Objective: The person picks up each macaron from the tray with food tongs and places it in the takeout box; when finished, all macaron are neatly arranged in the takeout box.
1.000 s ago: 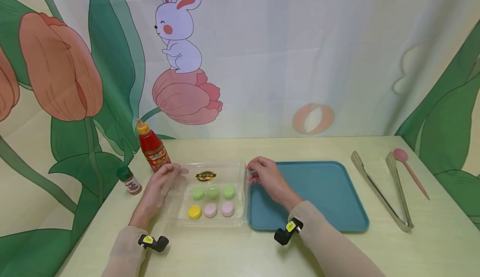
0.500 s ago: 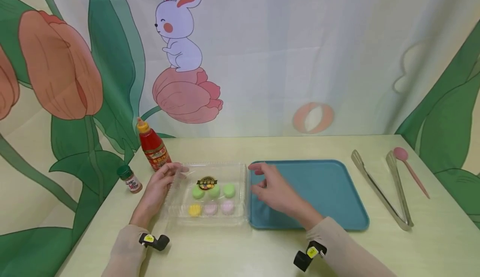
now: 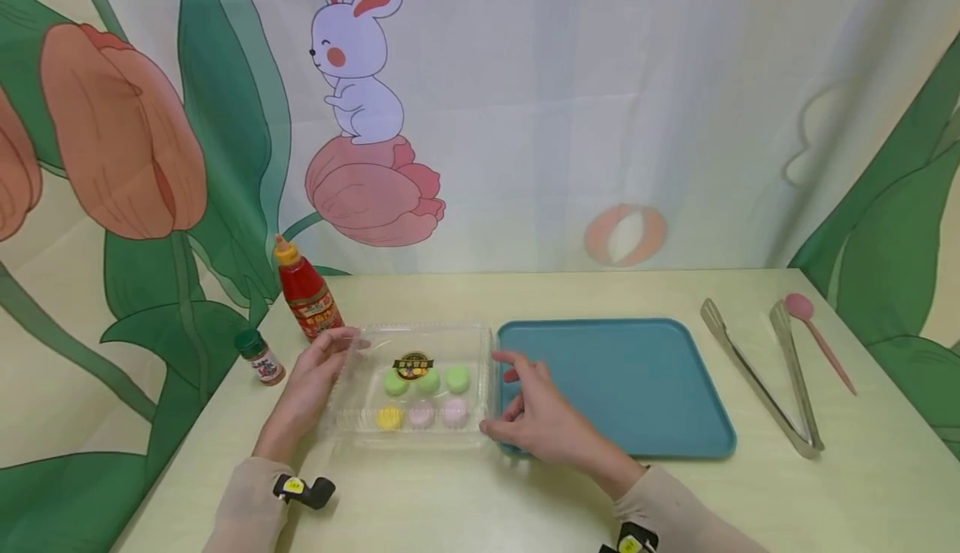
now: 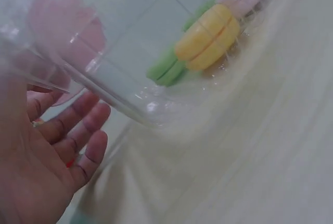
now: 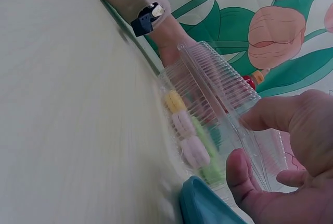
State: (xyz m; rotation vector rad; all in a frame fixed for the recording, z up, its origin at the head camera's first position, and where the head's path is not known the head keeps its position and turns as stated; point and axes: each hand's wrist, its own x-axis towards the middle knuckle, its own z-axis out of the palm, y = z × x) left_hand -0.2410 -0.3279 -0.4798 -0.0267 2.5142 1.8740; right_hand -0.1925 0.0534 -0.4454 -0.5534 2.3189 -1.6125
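A clear plastic clamshell box (image 3: 480, 336) with a dark label on its lid lies shut, or nearly so, on the table. Inside sit three green macarons (image 3: 457, 380), one yellow macaron (image 3: 389, 418) and two pale pink macarons (image 3: 454, 412). My left hand (image 3: 311, 382) rests along the box's left side, its fingers loosely bent in the left wrist view; its thumb is hard to make out. At the right edge is my right hand (image 3: 543, 420), thumb by the front corner and index finger farther back. Spread fingertips (image 5: 255, 120) touch the rim in the right wrist view.
A blue tray (image 3: 622, 386) lies right of the box, partly behind my right hand. Metal tongs (image 3: 761, 391) and a pink spoon (image 3: 801, 307) lie farther right. A red sauce bottle (image 3: 307, 291) and a green-capped spice jar (image 3: 261, 359) stand at the left.
The lid has come down flatter over the macarons, its label now nearer them. My right hand has moved from the box's back right toward its front right corner. The left hand has barely moved.
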